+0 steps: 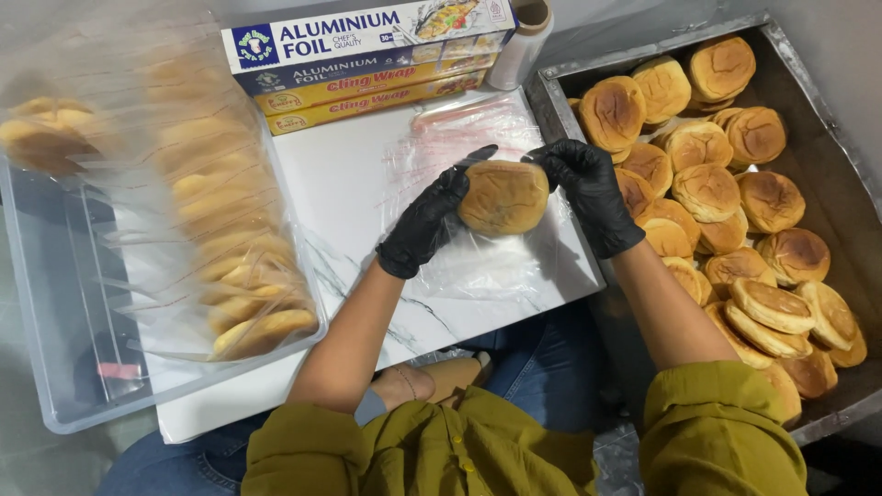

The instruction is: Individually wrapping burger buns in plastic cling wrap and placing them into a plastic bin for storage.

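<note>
Hands: left hand (432, 216) and right hand (588, 188), black-gloved, both clamped on one round bun (503, 197).
Surface: smooth white surface (340, 184), bare left of plastic bags (478, 266).
Edges: metal tray (827, 184) right, clear bin (55, 276) left.

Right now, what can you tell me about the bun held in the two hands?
The bun is round and domed, golden brown with a darker, slightly wrinkled top and a paler rim. It looks soft, whole and unwrapped. It is held up, tilted toward the camera, over clear plastic bags on the white board. The black-gloved left hand grips one side and the right hand the other.
</note>
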